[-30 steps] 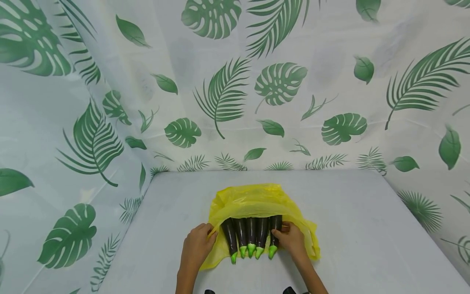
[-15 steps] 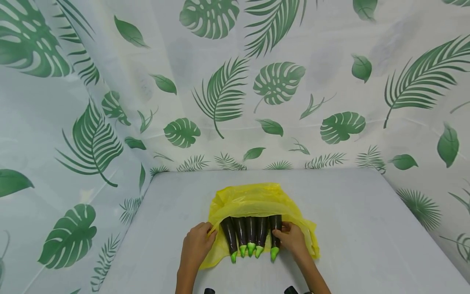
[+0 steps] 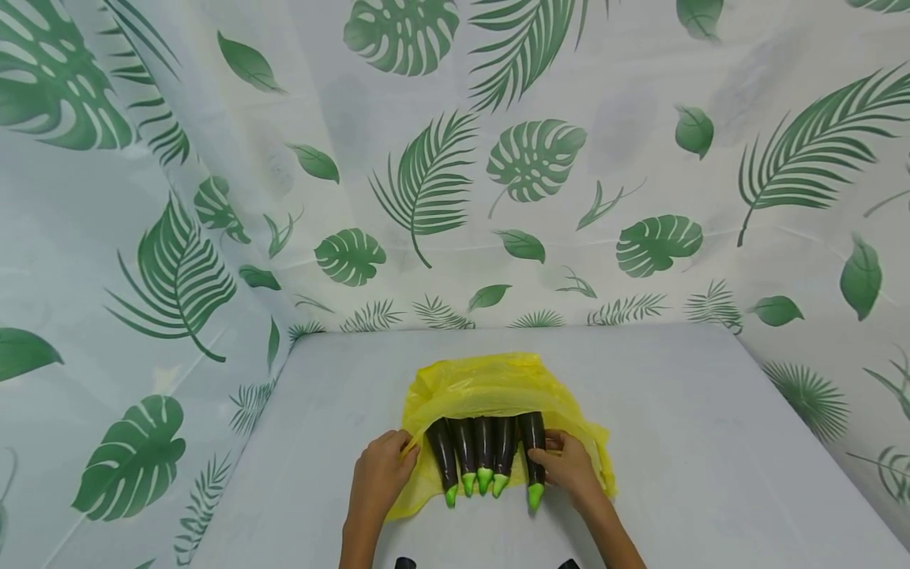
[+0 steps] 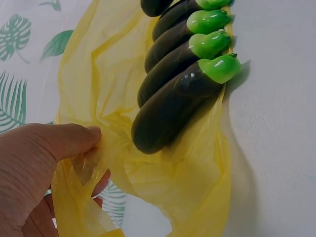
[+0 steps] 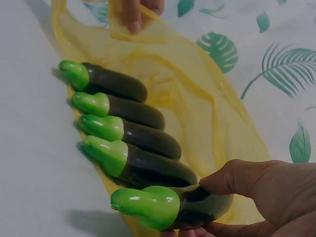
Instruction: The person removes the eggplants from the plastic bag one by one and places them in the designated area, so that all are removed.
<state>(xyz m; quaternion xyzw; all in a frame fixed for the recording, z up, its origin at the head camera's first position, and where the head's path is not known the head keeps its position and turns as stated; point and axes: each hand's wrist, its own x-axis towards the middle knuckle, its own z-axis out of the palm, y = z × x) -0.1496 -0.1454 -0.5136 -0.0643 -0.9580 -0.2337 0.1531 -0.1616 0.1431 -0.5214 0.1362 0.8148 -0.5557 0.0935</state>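
Several dark eggplants (image 3: 483, 446) with bright green stem ends lie side by side in the mouth of a yellow plastic bag (image 3: 490, 379). Their stems point toward the person. My left hand (image 3: 382, 468) pinches the bag's left edge between thumb and fingers, as the left wrist view also shows. At the right end of the row, my right hand (image 3: 569, 465) grips the rightmost eggplant (image 5: 202, 205) around its dark body. That eggplant stands a little apart from the others, its stem nearer the person. The bag's upper layer hides the far ends in the head view.
The bag lies on a white table (image 3: 682, 411). White sheets with green leaf prints (image 3: 536, 162) hang behind and at both sides. Two small black objects (image 3: 405, 563) show at the bottom edge of the head view.
My right hand has shifted the rightmost eggplant slightly toward the person and to the right, widening its gap from the others. The left hand keeps its hold on the bag.
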